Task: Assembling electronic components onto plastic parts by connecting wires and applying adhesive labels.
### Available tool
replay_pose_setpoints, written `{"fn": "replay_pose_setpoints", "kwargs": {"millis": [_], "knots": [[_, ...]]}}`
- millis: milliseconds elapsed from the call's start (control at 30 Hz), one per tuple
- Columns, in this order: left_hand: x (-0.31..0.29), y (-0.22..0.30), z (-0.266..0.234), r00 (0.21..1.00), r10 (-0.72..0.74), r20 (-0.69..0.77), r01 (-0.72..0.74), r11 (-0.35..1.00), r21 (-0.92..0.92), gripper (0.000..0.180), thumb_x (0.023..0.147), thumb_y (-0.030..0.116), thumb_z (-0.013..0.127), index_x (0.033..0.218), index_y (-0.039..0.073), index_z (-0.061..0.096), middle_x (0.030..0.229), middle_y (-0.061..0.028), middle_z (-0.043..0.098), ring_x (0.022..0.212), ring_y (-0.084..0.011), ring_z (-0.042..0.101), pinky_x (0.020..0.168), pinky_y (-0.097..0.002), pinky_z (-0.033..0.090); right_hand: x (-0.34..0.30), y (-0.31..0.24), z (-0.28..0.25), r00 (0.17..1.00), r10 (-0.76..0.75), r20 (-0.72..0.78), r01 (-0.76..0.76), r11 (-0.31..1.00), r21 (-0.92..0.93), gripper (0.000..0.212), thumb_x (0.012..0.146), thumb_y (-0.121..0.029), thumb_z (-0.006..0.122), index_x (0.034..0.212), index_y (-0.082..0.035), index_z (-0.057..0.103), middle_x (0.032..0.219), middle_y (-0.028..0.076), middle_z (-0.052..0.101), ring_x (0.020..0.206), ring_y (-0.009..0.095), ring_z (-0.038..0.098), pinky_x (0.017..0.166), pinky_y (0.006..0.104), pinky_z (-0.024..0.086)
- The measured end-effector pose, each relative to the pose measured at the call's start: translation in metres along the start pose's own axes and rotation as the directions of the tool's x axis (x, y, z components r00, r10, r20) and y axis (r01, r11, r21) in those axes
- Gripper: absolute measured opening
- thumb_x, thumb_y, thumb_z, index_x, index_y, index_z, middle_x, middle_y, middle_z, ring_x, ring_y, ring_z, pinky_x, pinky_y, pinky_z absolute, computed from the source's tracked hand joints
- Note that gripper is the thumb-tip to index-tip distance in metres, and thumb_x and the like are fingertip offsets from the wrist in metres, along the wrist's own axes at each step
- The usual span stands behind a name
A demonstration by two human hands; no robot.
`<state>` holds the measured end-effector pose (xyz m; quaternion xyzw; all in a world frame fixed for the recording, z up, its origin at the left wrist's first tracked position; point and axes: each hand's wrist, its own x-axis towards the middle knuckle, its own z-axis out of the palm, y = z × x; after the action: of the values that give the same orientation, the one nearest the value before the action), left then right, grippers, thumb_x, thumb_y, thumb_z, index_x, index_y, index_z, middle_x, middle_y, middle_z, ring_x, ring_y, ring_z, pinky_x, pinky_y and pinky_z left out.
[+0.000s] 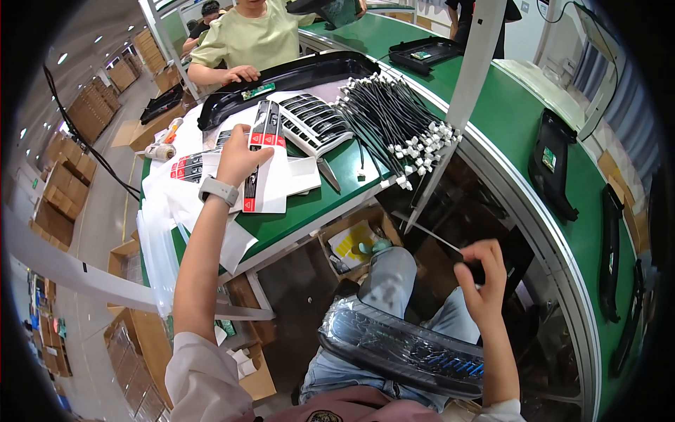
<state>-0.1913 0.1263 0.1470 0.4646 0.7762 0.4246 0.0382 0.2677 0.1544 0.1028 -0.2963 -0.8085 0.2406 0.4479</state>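
My left hand [241,156], with a pale watch on its wrist, rests over the label sheets [264,191] on the green table. Its thumb reaches out across a sheet printed in black and red, apart from the fingers. My right hand [484,278] is raised above my right knee, fingers bent toward the thumb. A thin pale strip [437,237] meets its fingertips; whether they pinch it is hard to make out. Across my lap lies a long curved black panel [394,341] covered in shiny clear film, touched by neither hand.
Black cables with white connectors [422,144] are heaped right of the labels, near scissors [328,174]. Behind them sits a black housing [302,74], touched by another person's hand [241,74]. A metal post [457,91] rises beside the curved green conveyor [503,116], which carries black parts. Below stands an open carton [358,243].
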Motion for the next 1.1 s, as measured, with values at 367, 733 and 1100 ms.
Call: {"fn": "replay_pose_setpoints", "kwargs": {"millis": [367,733,1100], "knots": [[-0.186,0.087,0.076,0.640,0.670,0.377,-0.719,0.695,-0.014,0.033,0.075,0.019,0.077,0.101,0.003,0.064,0.103,-0.0139,0.065,0.091,-0.0317,0.064,0.079,-0.0395,0.051,-0.117,0.074,-0.029,0.781,0.484,0.396,-0.281,0.837,-0.470,0.086,0.071,-0.018,0.083,0.145,-0.017,0.039,0.106,0.015,0.067,0.094,0.037,0.065,0.081,0.0419,0.052],[-0.273,0.025,0.101,0.085,0.546,0.833,-0.705,0.624,-0.338,0.074,0.073,0.040,0.076,0.135,0.009,0.051,0.144,-0.0172,0.044,0.137,-0.0342,0.039,0.105,-0.0548,0.033,-0.172,0.016,-0.053,0.758,0.386,0.525,-0.278,0.920,-0.275,0.090,0.063,-0.028,0.086,0.141,-0.011,0.044,0.129,0.020,0.056,0.122,0.037,0.053,0.103,0.0428,0.042],[-0.270,0.035,0.079,0.193,0.749,0.634,-0.704,0.555,-0.442,0.066,0.069,0.034,0.076,0.127,0.007,0.060,0.129,-0.0200,0.056,0.118,-0.0369,0.055,0.096,-0.0479,0.047,-0.193,-0.026,-0.080,0.818,0.369,0.442,-0.275,0.925,-0.263,0.097,0.058,-0.022,0.087,0.143,-0.010,0.041,0.122,0.016,0.063,0.112,0.035,0.061,0.095,0.0441,0.049]]}}
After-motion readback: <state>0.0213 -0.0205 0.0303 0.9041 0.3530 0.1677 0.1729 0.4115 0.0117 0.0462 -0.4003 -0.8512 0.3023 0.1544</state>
